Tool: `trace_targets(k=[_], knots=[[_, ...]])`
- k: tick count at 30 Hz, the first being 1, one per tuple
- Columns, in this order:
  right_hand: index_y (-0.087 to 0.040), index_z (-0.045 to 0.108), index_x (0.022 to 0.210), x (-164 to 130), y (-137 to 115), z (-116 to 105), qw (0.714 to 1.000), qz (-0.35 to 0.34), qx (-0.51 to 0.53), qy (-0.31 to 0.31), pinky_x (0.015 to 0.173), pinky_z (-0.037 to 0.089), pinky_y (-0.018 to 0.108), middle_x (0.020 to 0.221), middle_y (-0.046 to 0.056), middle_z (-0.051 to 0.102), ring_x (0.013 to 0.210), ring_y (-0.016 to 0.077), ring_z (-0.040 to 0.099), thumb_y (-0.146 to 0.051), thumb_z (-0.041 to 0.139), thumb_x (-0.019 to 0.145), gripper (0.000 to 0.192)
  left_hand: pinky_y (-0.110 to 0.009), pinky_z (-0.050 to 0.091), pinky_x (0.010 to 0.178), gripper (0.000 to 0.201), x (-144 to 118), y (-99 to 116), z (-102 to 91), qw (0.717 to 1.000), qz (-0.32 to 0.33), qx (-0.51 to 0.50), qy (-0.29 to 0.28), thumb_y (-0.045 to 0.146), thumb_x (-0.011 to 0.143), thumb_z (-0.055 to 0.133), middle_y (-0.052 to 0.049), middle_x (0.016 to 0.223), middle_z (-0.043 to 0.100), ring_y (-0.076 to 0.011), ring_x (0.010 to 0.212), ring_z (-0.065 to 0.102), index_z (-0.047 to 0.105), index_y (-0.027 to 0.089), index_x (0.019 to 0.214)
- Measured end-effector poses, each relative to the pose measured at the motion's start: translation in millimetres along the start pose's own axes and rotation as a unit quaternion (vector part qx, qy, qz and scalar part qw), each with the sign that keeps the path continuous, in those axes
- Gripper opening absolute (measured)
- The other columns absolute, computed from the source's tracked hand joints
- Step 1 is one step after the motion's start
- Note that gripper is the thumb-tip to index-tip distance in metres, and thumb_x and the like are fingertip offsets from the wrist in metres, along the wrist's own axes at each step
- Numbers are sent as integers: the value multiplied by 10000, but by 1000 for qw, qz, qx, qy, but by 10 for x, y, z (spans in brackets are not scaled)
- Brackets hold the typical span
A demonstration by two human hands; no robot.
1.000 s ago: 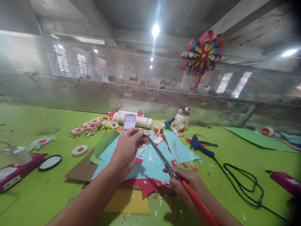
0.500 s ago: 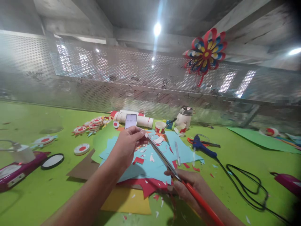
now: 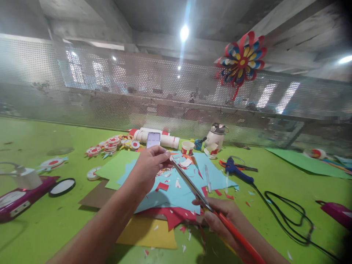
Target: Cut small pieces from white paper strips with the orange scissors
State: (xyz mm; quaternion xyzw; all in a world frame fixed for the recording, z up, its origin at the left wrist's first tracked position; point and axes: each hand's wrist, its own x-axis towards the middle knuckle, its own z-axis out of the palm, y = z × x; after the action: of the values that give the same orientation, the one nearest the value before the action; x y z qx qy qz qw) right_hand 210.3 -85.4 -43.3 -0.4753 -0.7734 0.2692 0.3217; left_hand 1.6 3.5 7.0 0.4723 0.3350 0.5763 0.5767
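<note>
- Your right hand (image 3: 220, 218) sits at about 5 o'clock in the view, its fingers (image 3: 202, 202) curled shut around the orange handles of the scissors (image 3: 192, 187).
- The scissors' long metal blades run up and to the left toward 11 o'clock, their tip ending right at your left fingertips; whether the blades are apart or together is too blurred to tell.
- Your left hand (image 3: 150, 167) is raised just left of centre, thumb and fingers pinched together at the blade tip; something small may be held there, but you cannot make it out.
- Below both hands lies a blue paper sheet (image 3: 176, 196) strewn with red and white scraps, resting on the green surface (image 3: 41, 227).
- A red sheet (image 3: 172, 217) and a yellow sheet (image 3: 150, 234) stick out from under the blue one toward 6 o'clock; a green sheet (image 3: 117, 168) and a brown sheet (image 3: 93, 198) show at its 9 o'clock side.
- A phone (image 3: 153, 140) stands upright just beyond your left hand at 12 o'clock, in front of white rolls.
- A blue glue gun (image 3: 236, 172) lies at 3 o'clock from the blades, well apart from your hands, its black cable (image 3: 288, 216) trailing toward 4 o'clock.
- A paper flower (image 3: 242, 60) hangs on the mesh wall at 1 o'clock.
</note>
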Motion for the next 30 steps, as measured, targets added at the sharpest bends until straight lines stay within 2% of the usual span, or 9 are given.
trace_targets(k=[5,10,15,19,24,30], knots=[[-116,684,951,-1,3,14,1000,11,4,5,466,381,257,628,46,591,495,147,485,-544,426,852,509,-282,476,611,187,-2,0,0,1000,3,0,0,214,609,708,-2,588,563,-120,556,564,537,144,586],[-124,689,940,-3,-14,14,999,28,21,8,473,394,257,640,55,610,553,173,519,-556,456,831,503,-286,481,612,167,-5,29,6,1000,-5,-1,-2,180,591,703,-8,595,576,-120,554,571,541,142,584],[-104,686,952,-11,-4,24,998,53,46,0,467,352,248,584,32,567,499,138,448,-587,467,815,548,-283,482,595,173,2,32,-6,1000,-6,8,-10,182,589,708,-11,589,583,-121,547,567,541,140,584],[-86,684,968,-13,-19,18,996,61,59,-6,490,384,251,613,46,592,511,141,478,-590,467,817,569,-268,477,579,184,12,22,-22,1000,-6,8,-16,187,590,715,-6,578,580,-113,537,559,537,139,580],[-99,695,954,-5,-18,6,999,43,24,1,497,433,248,673,76,640,573,175,563,-562,464,832,532,-272,481,591,197,9,21,-10,1000,-8,5,-13,190,587,718,-3,587,578,-116,544,569,528,142,577],[-107,679,920,15,-43,-9,999,40,16,-15,521,416,255,675,61,612,562,163,538,-535,453,855,489,-290,499,620,193,-7,-38,34,999,19,26,18,213,608,710,14,574,556,-118,551,569,530,145,587]])
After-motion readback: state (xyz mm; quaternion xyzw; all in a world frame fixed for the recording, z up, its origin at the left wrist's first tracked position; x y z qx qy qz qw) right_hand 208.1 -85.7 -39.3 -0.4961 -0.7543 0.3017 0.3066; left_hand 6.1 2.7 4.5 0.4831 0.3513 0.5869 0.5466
